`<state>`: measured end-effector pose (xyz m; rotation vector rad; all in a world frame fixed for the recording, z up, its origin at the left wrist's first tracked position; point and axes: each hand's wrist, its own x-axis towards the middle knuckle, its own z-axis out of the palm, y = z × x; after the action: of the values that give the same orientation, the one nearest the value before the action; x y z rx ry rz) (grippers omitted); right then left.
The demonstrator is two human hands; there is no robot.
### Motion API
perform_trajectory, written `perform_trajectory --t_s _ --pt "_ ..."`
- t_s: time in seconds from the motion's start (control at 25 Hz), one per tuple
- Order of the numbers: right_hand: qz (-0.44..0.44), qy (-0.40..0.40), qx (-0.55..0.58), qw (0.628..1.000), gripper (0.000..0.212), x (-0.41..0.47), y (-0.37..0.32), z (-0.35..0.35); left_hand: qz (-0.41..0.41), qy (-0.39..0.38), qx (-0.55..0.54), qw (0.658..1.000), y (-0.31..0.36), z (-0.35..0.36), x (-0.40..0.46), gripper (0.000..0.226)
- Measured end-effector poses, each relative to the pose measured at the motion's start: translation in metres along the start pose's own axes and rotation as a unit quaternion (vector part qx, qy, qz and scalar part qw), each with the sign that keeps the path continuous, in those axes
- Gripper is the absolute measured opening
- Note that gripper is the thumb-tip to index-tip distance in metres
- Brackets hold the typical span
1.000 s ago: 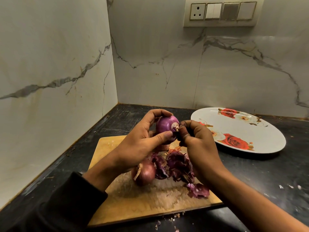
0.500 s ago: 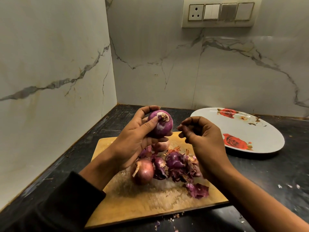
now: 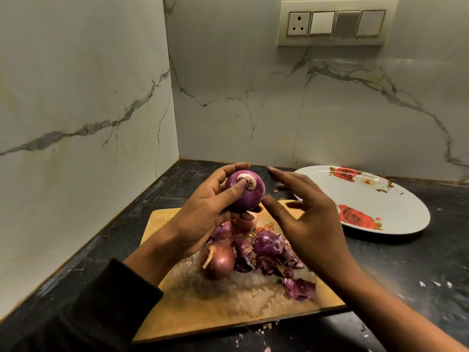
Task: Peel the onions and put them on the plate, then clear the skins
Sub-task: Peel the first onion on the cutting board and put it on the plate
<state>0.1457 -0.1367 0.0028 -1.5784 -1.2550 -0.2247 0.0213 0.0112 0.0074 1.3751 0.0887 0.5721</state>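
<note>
My left hand (image 3: 203,214) grips the peeled onion (image 3: 245,190) above the cutting board (image 3: 182,295), thumb on its root end, fingers curled behind. My right hand (image 3: 307,219) is spread open just beside it, thumb tip touching the onion's lower right. Below: an unpeeled onion (image 3: 220,260) and the skins (image 3: 269,252) on the board. Plate (image 3: 396,207) to the right, on the counter.

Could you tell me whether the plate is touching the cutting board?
Cannot tell. In the head view the right hand covers the spot where the plate rim nears the cutting board corner, so no contact or gap shows.
</note>
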Motion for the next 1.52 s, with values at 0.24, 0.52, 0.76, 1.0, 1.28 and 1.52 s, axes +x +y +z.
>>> perform_trajectory --t_s 0.24,0.52,0.76,1.0,1.28,1.52 --pt "-0.058 0.004 -0.017 0.998 0.031 -0.007 0.0 0.009 -0.018 -0.008 -0.009 1.0 -0.001 0.0 0.0 0.051" --pt "-0.013 0.048 0.084 0.995 0.026 -0.003 -0.001 0.006 -0.015 -0.023 0.04 0.999 -0.002 0.002 -0.002 0.05" --pt "-0.016 0.088 0.05 0.995 0.012 0.0 0.004 0.011 -0.004 -0.029 0.086 0.996 -0.006 0.003 -0.001 0.051" --pt "-0.063 0.048 0.003 0.997 0.006 0.0 0.001 0.015 -0.009 0.0 0.031 0.999 -0.006 0.0 0.002 0.043" --pt "0.041 -0.073 0.118 0.99 0.066 0.004 0.012 0.009 0.011 -0.012 0.045 0.999 -0.005 -0.002 0.002 0.041" --pt "0.018 -0.035 0.145 0.989 0.065 0.0 0.015 0.007 0.061 0.004 0.138 0.989 -0.003 -0.002 0.002 0.04"
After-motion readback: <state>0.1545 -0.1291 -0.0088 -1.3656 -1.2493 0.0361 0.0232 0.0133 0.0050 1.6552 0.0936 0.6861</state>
